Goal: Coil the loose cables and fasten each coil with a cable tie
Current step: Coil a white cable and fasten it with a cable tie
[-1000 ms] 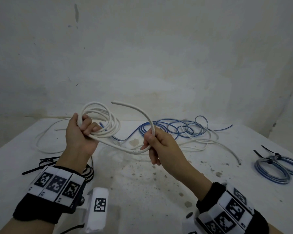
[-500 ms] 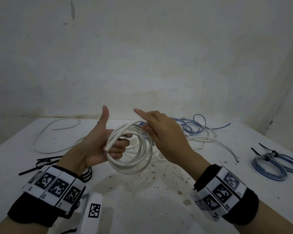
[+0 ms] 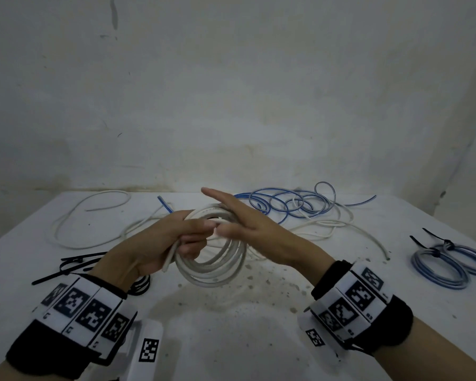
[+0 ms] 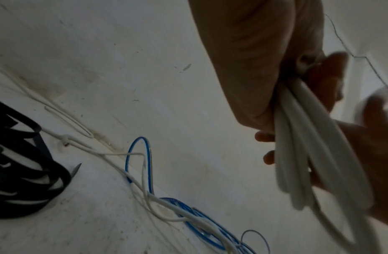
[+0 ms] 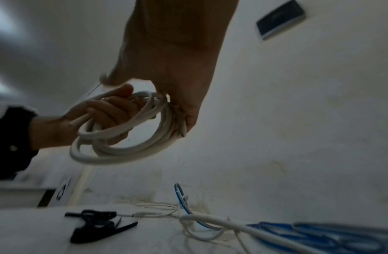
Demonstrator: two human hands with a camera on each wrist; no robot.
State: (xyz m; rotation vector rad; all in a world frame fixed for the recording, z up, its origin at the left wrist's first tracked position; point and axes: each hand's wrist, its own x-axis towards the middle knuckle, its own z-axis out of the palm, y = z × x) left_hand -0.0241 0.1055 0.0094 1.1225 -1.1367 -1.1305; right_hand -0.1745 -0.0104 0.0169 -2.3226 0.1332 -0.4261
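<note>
Two hands: both meet at the white cable coil [image 3: 215, 259], which is held in the air above the white table [image 3: 259, 339].
Left hand [image 3: 160, 243]: its fingers are curled around the bunched loops and grip them; one free cable end sticks out below the palm.
Right hand [image 3: 248, 229]: the fingers are straight and spread over the top of the coil, the index pointing away; it presses, it does not pinch.
Change: one second ago the right hand was guiding the last free tail; now this tail is wound in and the coil is closed.
Meaning: the coiling of this cable seems finished, a tie should come next.
Black cable ties [image 3: 74, 266]: lying on the table near the left wrist.
Blue tied coils [image 3: 451, 268]: already fastened, at the right.
Loose blue and white cables [image 3: 291, 206]: waiting at the back.
</note>
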